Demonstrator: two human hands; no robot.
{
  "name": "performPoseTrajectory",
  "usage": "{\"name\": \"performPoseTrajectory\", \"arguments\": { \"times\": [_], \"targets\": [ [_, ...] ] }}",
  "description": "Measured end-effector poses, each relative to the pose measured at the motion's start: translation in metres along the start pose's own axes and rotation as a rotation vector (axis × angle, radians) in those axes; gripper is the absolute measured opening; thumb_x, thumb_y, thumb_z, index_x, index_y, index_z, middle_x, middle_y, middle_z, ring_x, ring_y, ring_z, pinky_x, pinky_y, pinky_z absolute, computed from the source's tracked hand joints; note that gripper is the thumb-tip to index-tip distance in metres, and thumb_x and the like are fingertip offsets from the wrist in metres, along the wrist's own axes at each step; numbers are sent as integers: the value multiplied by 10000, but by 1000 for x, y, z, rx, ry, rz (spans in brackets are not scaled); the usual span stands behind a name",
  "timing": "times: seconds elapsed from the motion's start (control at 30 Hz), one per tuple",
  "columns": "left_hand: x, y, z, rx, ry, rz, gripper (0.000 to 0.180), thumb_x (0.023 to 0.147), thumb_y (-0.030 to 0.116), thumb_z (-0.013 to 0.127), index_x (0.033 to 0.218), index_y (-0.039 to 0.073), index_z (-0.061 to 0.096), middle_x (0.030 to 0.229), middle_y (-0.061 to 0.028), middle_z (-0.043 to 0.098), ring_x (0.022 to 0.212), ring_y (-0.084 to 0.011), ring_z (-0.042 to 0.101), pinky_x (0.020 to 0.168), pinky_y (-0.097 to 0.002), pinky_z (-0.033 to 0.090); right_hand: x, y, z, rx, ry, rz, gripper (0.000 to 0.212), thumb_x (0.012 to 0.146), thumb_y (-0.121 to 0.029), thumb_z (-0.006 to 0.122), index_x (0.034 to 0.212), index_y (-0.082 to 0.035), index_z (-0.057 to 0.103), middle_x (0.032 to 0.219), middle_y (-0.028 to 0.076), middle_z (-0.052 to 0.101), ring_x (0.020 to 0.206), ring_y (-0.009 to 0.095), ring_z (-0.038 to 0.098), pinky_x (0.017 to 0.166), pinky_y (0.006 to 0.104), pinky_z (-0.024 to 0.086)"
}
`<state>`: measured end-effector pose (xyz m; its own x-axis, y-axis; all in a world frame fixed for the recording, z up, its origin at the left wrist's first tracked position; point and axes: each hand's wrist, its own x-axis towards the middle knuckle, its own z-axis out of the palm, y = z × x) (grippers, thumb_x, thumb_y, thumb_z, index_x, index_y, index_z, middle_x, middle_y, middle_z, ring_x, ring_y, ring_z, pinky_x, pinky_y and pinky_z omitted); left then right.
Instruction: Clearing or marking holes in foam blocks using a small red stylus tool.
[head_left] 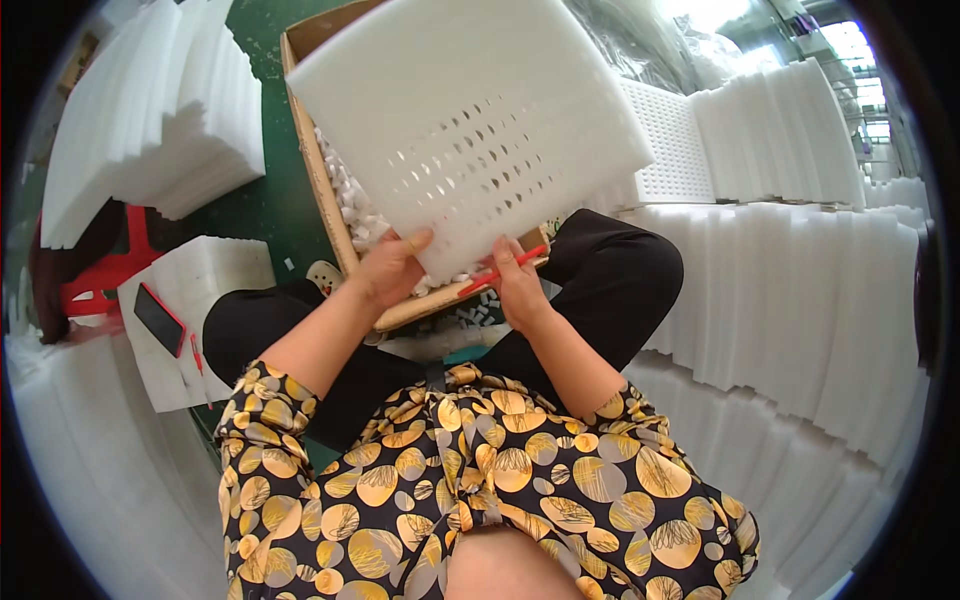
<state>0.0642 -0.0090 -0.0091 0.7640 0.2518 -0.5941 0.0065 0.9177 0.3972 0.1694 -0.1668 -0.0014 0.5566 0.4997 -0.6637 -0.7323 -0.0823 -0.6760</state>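
Observation:
A large white foam sheet (480,80) with rows of punched holes is held up over a cardboard box (318,180). My left hand (395,265) grips its near left edge, thumb on top. At the near right edge, my right hand (518,285) pinches the sheet and also holds a thin red pen-like stick (503,271) that lies across the fingers. Small white foam pieces (350,195) fill part of the box below. The sheet hides most of the box's inside.
Stacks of white foam sheets stand at the far left (160,110) and right (760,300). On a foam block (160,370) at the left lie a phone (160,318) and a red pen (197,355). Beside them is a red stool (110,275). Loose foam bits (488,305) lie near my legs.

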Motion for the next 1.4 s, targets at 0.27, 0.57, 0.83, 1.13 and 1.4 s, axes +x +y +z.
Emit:
{"name": "performPoseTrajectory", "arguments": {
  "times": [0.27,0.57,0.83,1.13,1.4],
  "targets": [
    [4,44,-10,-112,162,182,302,864,212,638,1101,44,554,997,-80,631,792,-193,617,725,-305,514,55,-78,-28,-122,-77,-61,324,962,-227,500,1151,35,522,972,171,633,804,243,663,718,316,569],
    [-8,82,-34,395,268,187,384,897,183,589,1182,-64,514,1077,-152,616,944,-207,615,813,-271,495,122,-133,-70,-720,-36,-29,328,917,-308,563,1044,-6,579,977,161,629,841,241,624,722,353,523],
    [-3,34,-35,323,367,6,385,816,84,635,1152,-68,525,1045,-178,620,896,-248,623,783,-312,515,114,-117,-34,-975,175,-548,379,974,-351,414,808,-59,590,648,59,533,570,198,498,549,314,442],
    [-11,24,-19,193,316,-66,495,814,132,637,1224,-80,457,1109,-228,596,965,-280,613,849,-352,505,63,-79,7,-494,-168,-284,410,952,-282,483,643,-23,555,562,21,482,505,119,421,487,238,387],
    [-16,24,-11,149,323,-80,497,830,143,632,1231,-83,444,1112,-232,595,965,-283,619,846,-371,514,47,-57,3,-605,-129,-559,392,899,-203,581,555,-23,527,517,16,474,477,108,388,459,222,354]
  ]
}}
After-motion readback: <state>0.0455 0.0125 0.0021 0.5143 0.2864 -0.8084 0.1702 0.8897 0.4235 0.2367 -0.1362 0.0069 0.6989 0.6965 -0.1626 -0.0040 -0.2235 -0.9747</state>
